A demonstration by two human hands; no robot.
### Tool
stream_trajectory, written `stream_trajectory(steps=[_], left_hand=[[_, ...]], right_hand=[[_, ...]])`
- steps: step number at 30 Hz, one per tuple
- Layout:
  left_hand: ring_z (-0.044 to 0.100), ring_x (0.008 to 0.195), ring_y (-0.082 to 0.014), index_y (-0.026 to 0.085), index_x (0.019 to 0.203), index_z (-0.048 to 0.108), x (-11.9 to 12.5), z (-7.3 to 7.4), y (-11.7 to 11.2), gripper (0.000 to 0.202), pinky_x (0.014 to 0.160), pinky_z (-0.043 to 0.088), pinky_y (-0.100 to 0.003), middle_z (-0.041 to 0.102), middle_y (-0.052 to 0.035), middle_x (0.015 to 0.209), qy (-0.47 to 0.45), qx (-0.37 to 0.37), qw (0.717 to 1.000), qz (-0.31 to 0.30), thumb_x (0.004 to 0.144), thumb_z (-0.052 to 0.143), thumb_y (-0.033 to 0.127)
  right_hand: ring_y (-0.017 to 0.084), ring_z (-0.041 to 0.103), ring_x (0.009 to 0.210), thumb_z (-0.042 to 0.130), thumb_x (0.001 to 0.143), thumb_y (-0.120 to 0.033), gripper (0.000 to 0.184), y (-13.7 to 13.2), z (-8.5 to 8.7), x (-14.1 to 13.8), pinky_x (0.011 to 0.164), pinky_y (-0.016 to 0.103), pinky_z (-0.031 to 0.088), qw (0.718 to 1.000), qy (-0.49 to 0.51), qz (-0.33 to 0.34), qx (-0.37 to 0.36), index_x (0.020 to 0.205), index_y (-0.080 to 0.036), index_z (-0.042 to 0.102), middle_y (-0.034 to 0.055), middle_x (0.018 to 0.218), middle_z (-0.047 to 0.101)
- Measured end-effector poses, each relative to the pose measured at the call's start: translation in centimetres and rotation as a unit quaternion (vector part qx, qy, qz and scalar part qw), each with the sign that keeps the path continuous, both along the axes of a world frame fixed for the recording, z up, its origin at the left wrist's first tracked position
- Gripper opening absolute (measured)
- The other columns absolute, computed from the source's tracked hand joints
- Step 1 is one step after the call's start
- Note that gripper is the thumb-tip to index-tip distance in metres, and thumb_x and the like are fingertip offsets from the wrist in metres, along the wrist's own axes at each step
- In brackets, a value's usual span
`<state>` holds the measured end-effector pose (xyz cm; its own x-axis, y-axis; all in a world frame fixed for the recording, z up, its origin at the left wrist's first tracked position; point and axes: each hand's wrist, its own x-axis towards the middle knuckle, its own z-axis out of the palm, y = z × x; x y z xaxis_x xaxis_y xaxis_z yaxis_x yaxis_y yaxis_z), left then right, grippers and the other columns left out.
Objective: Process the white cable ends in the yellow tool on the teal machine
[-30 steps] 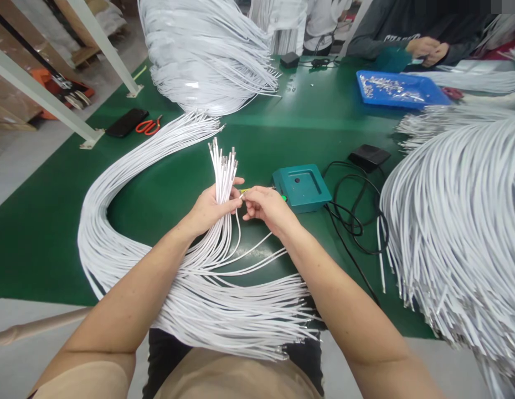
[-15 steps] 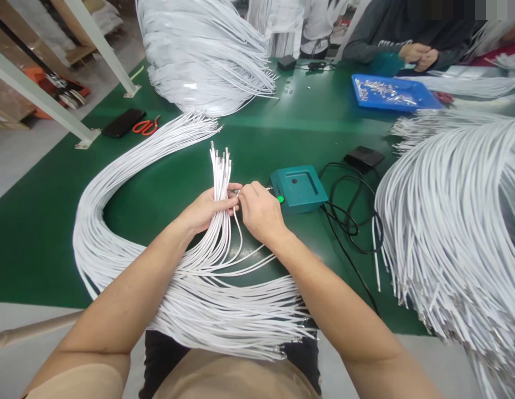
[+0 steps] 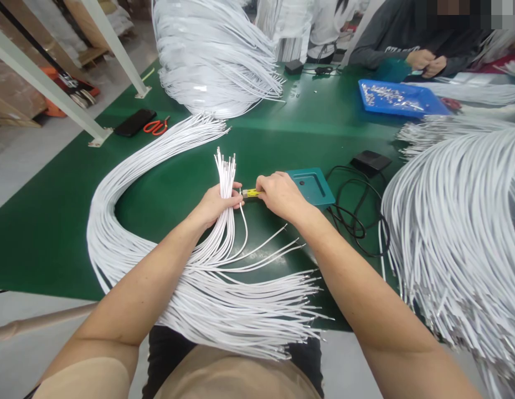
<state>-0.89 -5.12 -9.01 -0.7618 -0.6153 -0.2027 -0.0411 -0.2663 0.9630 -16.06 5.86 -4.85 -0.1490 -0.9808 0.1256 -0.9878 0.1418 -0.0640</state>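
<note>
My left hand (image 3: 216, 204) is closed around an upright bunch of white cables (image 3: 225, 177), whose metal-tipped ends stick up above the fingers. A single cable (image 3: 245, 221) bends up on its own to the thumb and fingertips. My right hand (image 3: 280, 194) grips a short yellow-and-black tool (image 3: 253, 193) with a metal end; its exact kind is unclear. The tool lies level, its metal end at my left fingertips, beside the single cable. Just beyond my right hand sits a teal box (image 3: 313, 187) with a recessed top, partly hidden by the hand.
More white cables (image 3: 241, 310) spread across the front edge and my lap. Large cable bundles (image 3: 216, 55) stand at the back and right. A black phone (image 3: 135, 122), orange-handled scissors (image 3: 156, 127), a black cord (image 3: 349, 221) and a blue tray (image 3: 407, 108) lie around. A co-worker's hands (image 3: 427, 62) are behind the tray.
My right hand has moved right, away from my left fingertips, and the yellow-and-black tool now shows between the hands. My left hand still holds the bunch. The view has shifted slightly.
</note>
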Motion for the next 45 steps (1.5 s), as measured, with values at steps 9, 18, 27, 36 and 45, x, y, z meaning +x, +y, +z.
stream_trajectory(steps=[9, 18, 27, 36, 45], left_hand=[[0.061, 0.060, -0.0103, 0.011, 0.100, 0.060, -0.2, -0.6, -0.2, 0.044, 0.072, 0.051, -0.030, 0.060, 0.0024, 0.068, -0.003, -0.042, 0.999, 0.017, 0.060, 0.075, 0.019], [0.064, 0.062, -0.0134, 0.010, 0.098, 0.062, -0.5, -0.6, -0.2, 0.041, 0.063, 0.050, -0.027, 0.064, -0.0011, 0.069, -0.051, -0.087, 0.995, 0.012, 0.060, 0.074, 0.020], [0.065, 0.064, -0.0149, 0.010, 0.097, 0.062, -0.5, -0.8, -0.2, 0.041, 0.066, 0.051, -0.028, 0.065, -0.0014, 0.069, -0.056, -0.086, 0.995, 0.002, 0.059, 0.074, 0.019], [0.065, 0.067, -0.0162, 0.011, 0.092, 0.063, 0.4, 0.2, -0.8, 0.041, 0.068, 0.051, -0.029, 0.066, -0.0029, 0.072, -0.063, -0.078, 0.995, 0.021, 0.055, 0.077, 0.021], [0.064, 0.073, -0.0151, 0.015, 0.095, 0.058, 1.1, 1.3, -0.3, 0.042, 0.066, 0.049, -0.027, 0.065, -0.0091, 0.110, -0.018, -0.097, 0.995, 0.022, 0.058, 0.076, 0.026]], right_hand=[[0.021, 0.053, 0.074, 0.052, 0.076, -0.011, 0.012, -0.5, -0.1, 0.3, 0.068, 0.031, 0.029, 0.999, 0.014, -0.028, -0.014, 0.079, -0.016, 0.062, 0.0083, 0.080, 0.065], [0.021, 0.052, 0.074, 0.049, 0.078, -0.010, 0.016, -0.6, -0.3, 0.4, 0.069, 0.032, 0.030, 0.999, 0.014, -0.034, -0.010, 0.083, -0.015, 0.063, 0.0094, 0.080, 0.065], [0.033, 0.039, 0.119, 0.053, 0.085, -0.034, 0.039, 1.8, -0.5, -0.7, 0.102, 0.057, 0.013, 0.981, 0.047, -0.151, -0.111, 0.118, -0.013, 0.054, 0.0179, 0.123, 0.053], [0.029, 0.040, 0.120, 0.048, 0.088, -0.028, 0.036, 2.5, -0.2, 0.4, 0.102, 0.047, 0.023, 0.982, 0.001, -0.115, -0.147, 0.120, -0.012, 0.053, 0.0179, 0.129, 0.049], [0.019, 0.054, 0.076, 0.046, 0.088, -0.019, 0.020, 3.6, 0.5, 7.9, 0.069, 0.033, 0.035, 0.972, -0.053, 0.227, -0.019, 0.076, -0.015, 0.063, 0.0045, 0.076, 0.063]])
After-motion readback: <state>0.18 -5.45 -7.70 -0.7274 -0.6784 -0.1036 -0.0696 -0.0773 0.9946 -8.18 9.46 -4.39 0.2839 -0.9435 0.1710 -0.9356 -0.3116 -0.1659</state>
